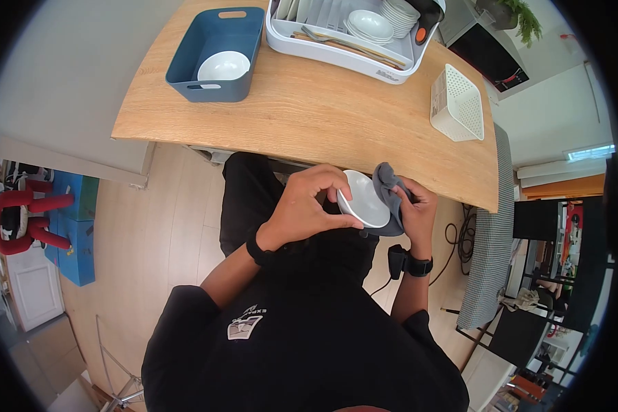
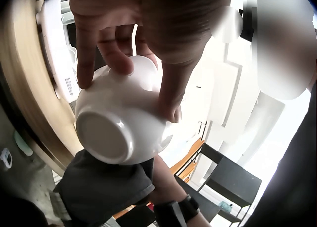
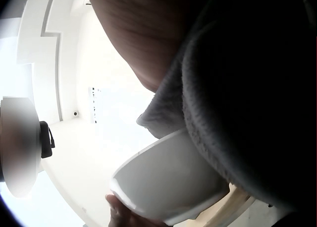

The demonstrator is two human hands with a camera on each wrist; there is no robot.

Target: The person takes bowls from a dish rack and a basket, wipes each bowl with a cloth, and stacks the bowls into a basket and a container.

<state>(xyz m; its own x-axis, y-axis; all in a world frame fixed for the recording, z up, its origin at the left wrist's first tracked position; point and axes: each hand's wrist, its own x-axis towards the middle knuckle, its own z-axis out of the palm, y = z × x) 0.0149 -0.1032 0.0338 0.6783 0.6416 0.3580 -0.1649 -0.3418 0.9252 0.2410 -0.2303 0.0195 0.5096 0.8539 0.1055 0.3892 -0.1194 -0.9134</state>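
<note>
A white bowl [image 1: 366, 199] is held tilted in front of the person's lap, near the table's front edge. My left hand [image 1: 307, 201] grips its left side, thumb low and fingers at the upper rim. The left wrist view shows the bowl's underside and foot ring [image 2: 105, 137]. My right hand [image 1: 419, 209] holds a dark grey cloth [image 1: 387, 184] folded over the bowl's right rim. In the right wrist view the cloth [image 3: 171, 105] lies against the bowl [image 3: 168, 175] and hides most of the right fingers.
On the wooden table [image 1: 309, 110], a blue bin [image 1: 216, 93] holds another white bowl [image 1: 224, 66]. A white dish rack [image 1: 350, 58] carries plates, stacked bowls and chopsticks at the back. A white perforated basket [image 1: 453, 113] stands at the right. Cables [image 1: 465, 237] lie on the floor.
</note>
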